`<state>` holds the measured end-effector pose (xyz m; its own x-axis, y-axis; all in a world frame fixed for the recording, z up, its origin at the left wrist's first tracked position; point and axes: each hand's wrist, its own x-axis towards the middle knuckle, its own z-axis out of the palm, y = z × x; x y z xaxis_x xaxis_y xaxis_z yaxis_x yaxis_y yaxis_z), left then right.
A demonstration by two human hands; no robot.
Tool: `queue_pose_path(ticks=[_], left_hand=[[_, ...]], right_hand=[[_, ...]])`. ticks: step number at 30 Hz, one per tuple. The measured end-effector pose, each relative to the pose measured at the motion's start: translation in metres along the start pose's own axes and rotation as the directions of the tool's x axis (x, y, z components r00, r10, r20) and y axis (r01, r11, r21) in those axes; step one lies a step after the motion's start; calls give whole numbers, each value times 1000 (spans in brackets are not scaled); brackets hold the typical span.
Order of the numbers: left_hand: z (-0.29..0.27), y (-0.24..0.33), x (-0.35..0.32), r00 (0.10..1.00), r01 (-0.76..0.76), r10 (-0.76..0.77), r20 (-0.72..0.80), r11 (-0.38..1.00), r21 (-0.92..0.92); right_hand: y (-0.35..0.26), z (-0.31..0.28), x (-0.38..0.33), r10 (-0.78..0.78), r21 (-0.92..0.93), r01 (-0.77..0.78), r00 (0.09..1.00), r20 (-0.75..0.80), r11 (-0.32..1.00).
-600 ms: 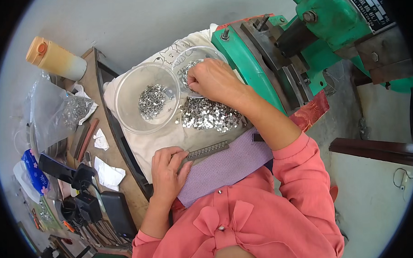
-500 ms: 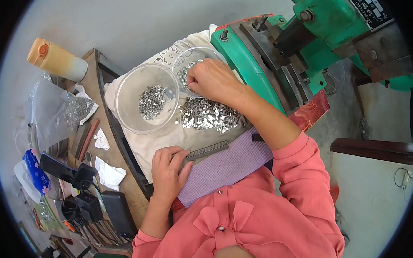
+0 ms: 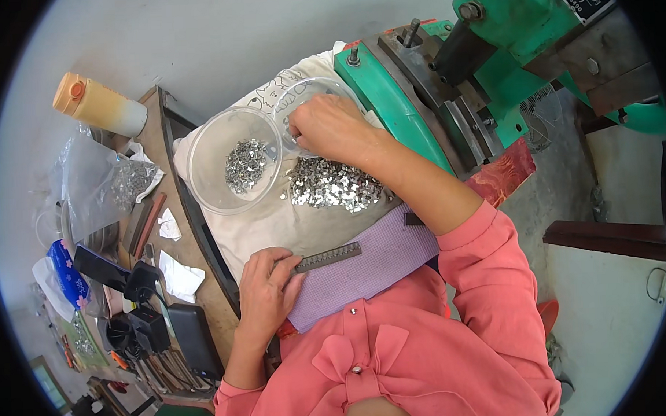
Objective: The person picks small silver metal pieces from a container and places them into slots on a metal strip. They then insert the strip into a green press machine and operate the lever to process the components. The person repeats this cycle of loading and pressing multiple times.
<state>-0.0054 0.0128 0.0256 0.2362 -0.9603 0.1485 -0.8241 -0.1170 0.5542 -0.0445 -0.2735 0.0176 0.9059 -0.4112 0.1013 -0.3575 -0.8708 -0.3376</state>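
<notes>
My left hand (image 3: 266, 287) is closed on the end of a dark grey slotted metal bar (image 3: 335, 256), which lies over a lilac cloth (image 3: 372, 269). The bar has a row of small notches along its length. My right hand (image 3: 331, 126) reaches over the rear clear plastic tub (image 3: 325, 84), its fingers curled together at the tub's left side. What those fingertips hold, if anything, cannot be made out. Below that hand lies a pile of small shiny metal pieces (image 3: 340, 189). A larger clear tub (image 3: 202, 179) to the left contains more small silvery parts (image 3: 246, 165).
A green machine press (image 3: 403, 114) stands close on the right. A wooden side table (image 3: 195, 249) at left carries an orange-capped bottle (image 3: 98, 106), a plastic bag of parts (image 3: 127, 182), crumpled paper (image 3: 180, 278) and a black phone-like object (image 3: 194, 341). A pale cloth (image 3: 235, 237) covers the worktop.
My right hand has shifted slightly left and stays over the rear tub. My left hand keeps its grip on the bar. The whole view has moved a little.
</notes>
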Motion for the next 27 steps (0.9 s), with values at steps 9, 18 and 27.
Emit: queue_pose_path(ticks=[9, 18, 27], left_hand=[[18, 39, 32, 979, -197, 198, -38, 980, 39], [43, 43, 41, 944, -323, 329, 7, 921, 220], [42, 45, 42, 972, -228, 234, -27, 963, 141]], right_hand=[[0, -7, 3, -132, -39, 132, 991, -12, 991], [2, -5, -3, -117, 12, 118, 991, -67, 993], [5, -7, -3, -70, 92, 74, 997, -42, 993]])
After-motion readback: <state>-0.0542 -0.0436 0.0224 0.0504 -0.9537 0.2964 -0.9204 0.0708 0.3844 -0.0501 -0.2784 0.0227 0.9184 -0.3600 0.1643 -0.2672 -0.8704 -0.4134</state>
